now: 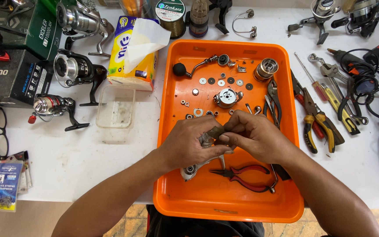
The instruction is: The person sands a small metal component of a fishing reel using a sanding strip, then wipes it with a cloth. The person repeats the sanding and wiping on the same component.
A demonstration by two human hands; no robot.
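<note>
White workbench (pixel 88 153), orange tray (pixel 229 206) of reel parts, both hands, left (pixel 189 147), right (pixel 253 136), pinching small dark part (pixel 215 131)

Glossy orange plastic tray (pixel 176 206), shiny metal parts (pixel 227 97)

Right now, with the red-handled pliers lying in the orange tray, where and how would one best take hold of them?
Probably by the two handles of the red-handled pliers, from above and from the right. They lie flat on the orange tray, nose pointing left, handles spread rightward near the right hand; the thin nose offers little to hold.
</note>
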